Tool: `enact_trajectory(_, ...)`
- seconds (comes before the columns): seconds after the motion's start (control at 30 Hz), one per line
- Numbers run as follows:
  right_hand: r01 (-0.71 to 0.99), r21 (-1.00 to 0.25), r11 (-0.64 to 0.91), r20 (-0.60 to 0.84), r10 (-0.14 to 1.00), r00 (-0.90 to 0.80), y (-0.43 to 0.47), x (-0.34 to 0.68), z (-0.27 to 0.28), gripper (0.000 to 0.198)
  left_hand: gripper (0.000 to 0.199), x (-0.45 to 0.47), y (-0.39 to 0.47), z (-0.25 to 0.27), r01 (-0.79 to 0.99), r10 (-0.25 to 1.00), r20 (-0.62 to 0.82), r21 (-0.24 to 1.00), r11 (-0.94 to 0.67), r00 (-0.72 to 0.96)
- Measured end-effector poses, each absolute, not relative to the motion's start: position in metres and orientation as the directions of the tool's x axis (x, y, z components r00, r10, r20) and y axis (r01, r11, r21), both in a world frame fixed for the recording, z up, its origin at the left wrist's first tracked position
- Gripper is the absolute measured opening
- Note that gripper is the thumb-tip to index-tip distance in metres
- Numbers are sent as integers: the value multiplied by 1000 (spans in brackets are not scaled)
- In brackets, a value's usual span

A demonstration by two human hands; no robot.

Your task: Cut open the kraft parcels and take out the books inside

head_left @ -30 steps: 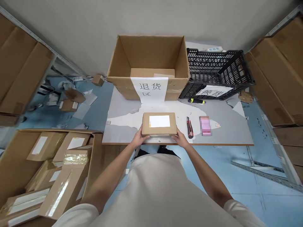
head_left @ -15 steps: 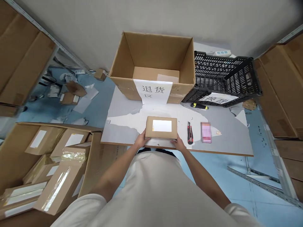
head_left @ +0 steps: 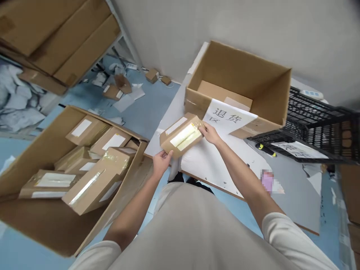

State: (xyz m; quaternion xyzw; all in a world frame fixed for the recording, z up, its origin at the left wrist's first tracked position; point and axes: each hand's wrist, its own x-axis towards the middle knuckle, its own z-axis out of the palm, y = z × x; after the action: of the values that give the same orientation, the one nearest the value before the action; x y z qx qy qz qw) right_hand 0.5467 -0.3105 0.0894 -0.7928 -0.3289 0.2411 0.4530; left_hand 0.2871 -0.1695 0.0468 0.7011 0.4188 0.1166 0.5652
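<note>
A small brown cardboard box (head_left: 172, 139) is held up in both hands, tilted, above the left end of the table (head_left: 225, 165). Clear tape and white labels cover two of its faces. My left hand (head_left: 161, 162) grips its near lower corner, with the thumb on the taped side. On the opposite end, my right hand (head_left: 208, 132) is closed round the upper right edge. Just behind the box stands a large open carton (head_left: 194, 102) with a handwritten white paper sign (head_left: 230, 119) on its front.
At left, a big open carton (head_left: 42, 228) holds several taped parcels (head_left: 92, 187). A black plastic crate (head_left: 309, 129) stands on the right, with a yellow-and-black cutter (head_left: 266, 150) before it. A blurred pink item (head_left: 267, 182) lies on the table. Scraps and small boxes (head_left: 152, 75) litter the floor.
The small box has been lifted off the table, moved left and turned to show its taped face. The view has swung left toward the carton of parcels.
</note>
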Motion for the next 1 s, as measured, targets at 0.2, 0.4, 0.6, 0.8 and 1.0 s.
enact_trajectory(0.2, 470, -632, -616, -336, 764, 551, -163, 569, 69, 51, 48, 303, -122, 29, 376, 794, -525, 833, 406, 307)
enact_trajectory(0.4, 428, -624, -653, -439, 747, 499, -139, 578, 27, 56, 48, 308, -108, 7, 284, 697, -660, 751, 596, 280)
enact_trajectory(0.6, 559, -538, -631, -337, 769, 543, -141, 575, 34, 63, 53, 309, -110, 17, 383, 660, -699, 710, 591, 277)
enact_trajectory(0.8, 765, -492, -416, 165, 818, 551, -150, 562, 71, 67, 55, 245, -127, 33, 265, 641, -691, 721, 640, 334)
enact_trajectory(1.0, 897, -442, -27, 435, 868, 240, -108, 480, 159, 58, 48, 111, -111, 30, 110, 829, -555, 822, 558, -59)
